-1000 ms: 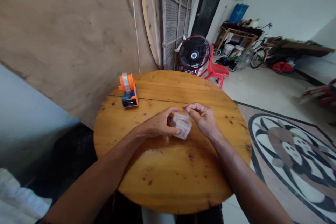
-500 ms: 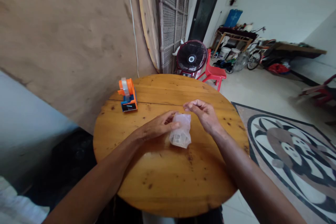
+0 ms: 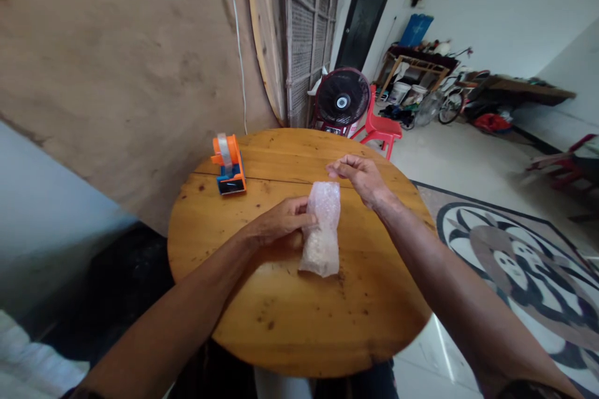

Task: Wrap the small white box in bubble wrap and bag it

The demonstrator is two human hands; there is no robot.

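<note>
A translucent, pinkish bubble-wrap bag (image 3: 322,224) is over the middle of the round wooden table, its long side running away from me. Something pale shows dimly in its lower half; I cannot make out what. My left hand (image 3: 286,221) grips the bag's left side, thumb on top and fingers behind. Past the bag's far end, to the right, my right hand (image 3: 358,176) is raised with thumb and fingertips pinched together. Whatever it may hold is too small to name. The right fingers are apart from the bag.
An orange and blue tape dispenser (image 3: 229,165) with a roll of clear tape stands at the far left of the wooden table (image 3: 281,324). Beyond the table are a fan (image 3: 342,100) and a red plastic chair (image 3: 378,124). A brown wall (image 3: 140,43) rises on the left.
The bag now looks longer and more stretched out, its far end reaching further from me. My right hand has moved slightly up and away, still pinched. The left hand keeps its hold.
</note>
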